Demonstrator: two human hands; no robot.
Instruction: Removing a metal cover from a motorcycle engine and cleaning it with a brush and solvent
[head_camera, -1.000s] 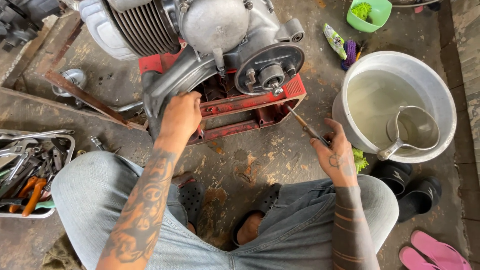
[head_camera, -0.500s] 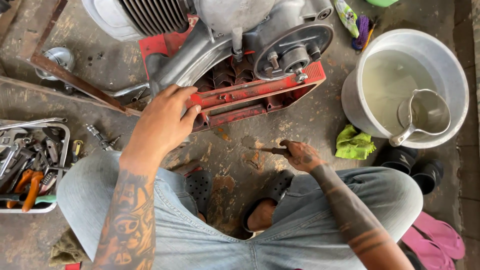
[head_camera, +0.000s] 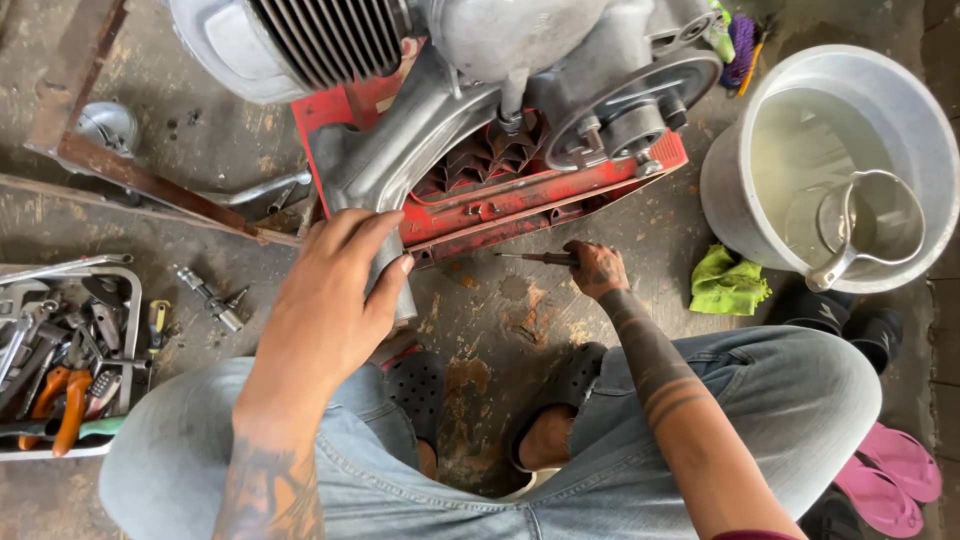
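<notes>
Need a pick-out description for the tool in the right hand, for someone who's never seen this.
Start at the red engine stand under the grey engine. Just below its front edge, the right hand holds a thin screwdriver, pointing left above the floor; the other tools lie in the tray far left.

The engine (head_camera: 440, 60) is cut off by the top edge; only its lower half shows. The left hand (head_camera: 330, 300) covers part of the engine's grey pipe (head_camera: 400, 160), so the contact beneath the palm cannot be seen. The right hand (head_camera: 597, 268) closes around the handle of a screwdriver (head_camera: 530, 258); only the shaft shows, and its tip is too small to identify. The tool tray (head_camera: 60, 350) is cut off by the left edge, and its overlapping contents cannot be told apart. The pink sandals (head_camera: 900, 465) are partly behind the knee.
</notes>
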